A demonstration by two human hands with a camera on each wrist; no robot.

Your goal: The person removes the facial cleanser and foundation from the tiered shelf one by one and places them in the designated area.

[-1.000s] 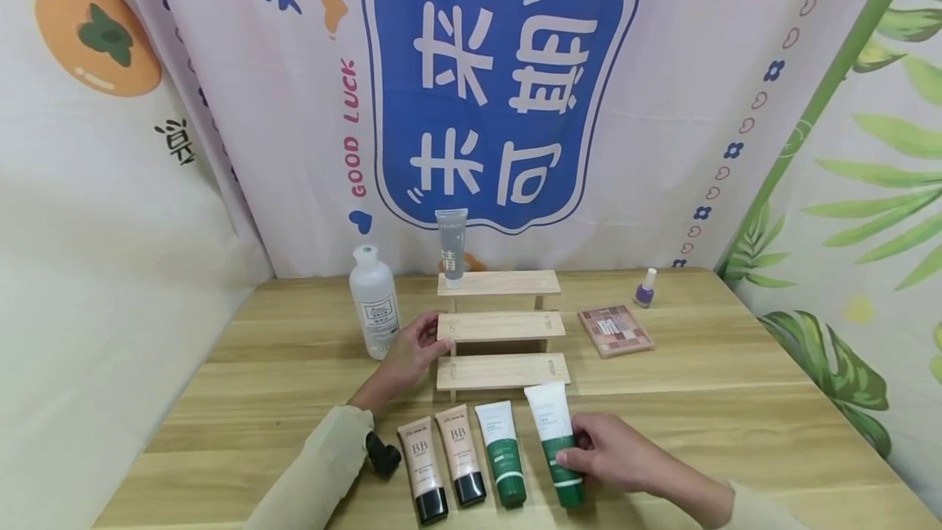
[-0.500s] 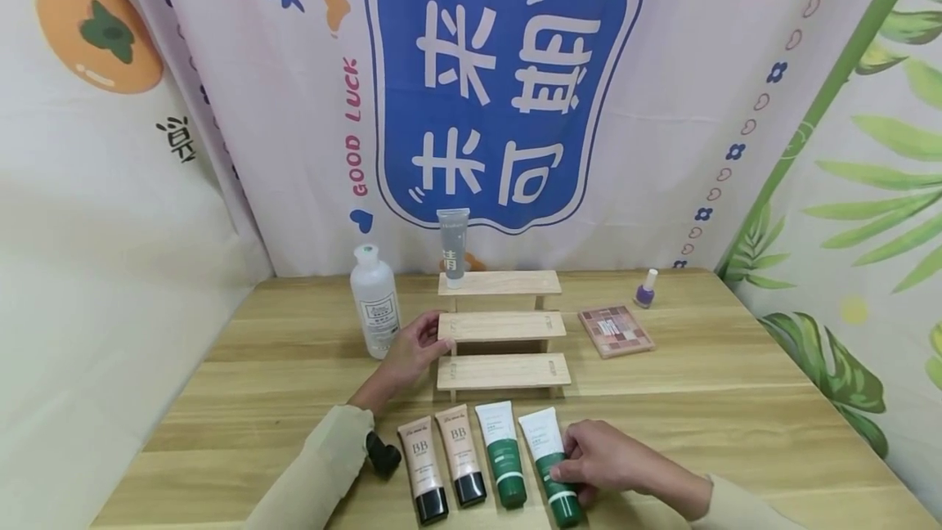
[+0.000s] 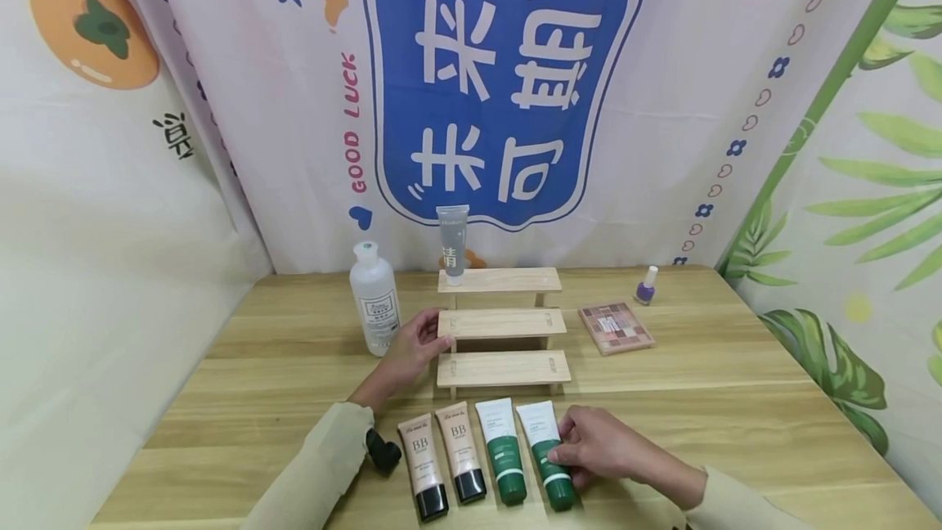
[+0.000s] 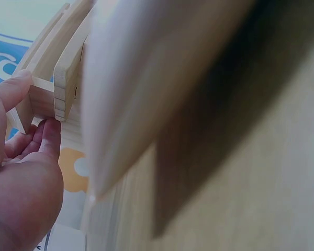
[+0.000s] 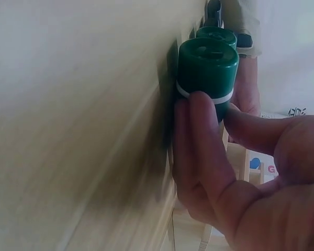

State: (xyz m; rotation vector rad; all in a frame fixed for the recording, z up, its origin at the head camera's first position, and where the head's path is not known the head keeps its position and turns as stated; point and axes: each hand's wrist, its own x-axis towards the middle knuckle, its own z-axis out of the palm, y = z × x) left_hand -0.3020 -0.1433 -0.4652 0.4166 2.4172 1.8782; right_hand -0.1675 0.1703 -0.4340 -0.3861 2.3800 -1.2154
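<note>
A three-step wooden display rack (image 3: pixel 504 370) stands mid-table. Its left end is gripped by my left hand (image 3: pixel 412 350), thumb and fingers around the middle step's side in the left wrist view. My right hand (image 3: pixel 607 448) pinches a white and green squeeze tube (image 3: pixel 546 452) between thumb and fingers, low at the table, its green cap (image 5: pixel 208 63) facing the right wrist camera. Beside it lies a matching white and green tube (image 3: pixel 502 452). Two beige BB cream tubes (image 3: pixel 423 469) with black caps lie left of that. A grey tube (image 3: pixel 453 244) stands on the top step's left end.
A clear bottle (image 3: pixel 375 301) with a white label stands just left of my left hand. To the rack's right lie a makeup palette (image 3: pixel 616 328) and, behind it, a purple nail polish bottle (image 3: pixel 645 286). A printed curtain (image 3: pixel 662 64) hangs behind the table.
My right hand has brought the white and green tube down and slightly left, into line beside its match. The left hand keeps its place on the rack.
</note>
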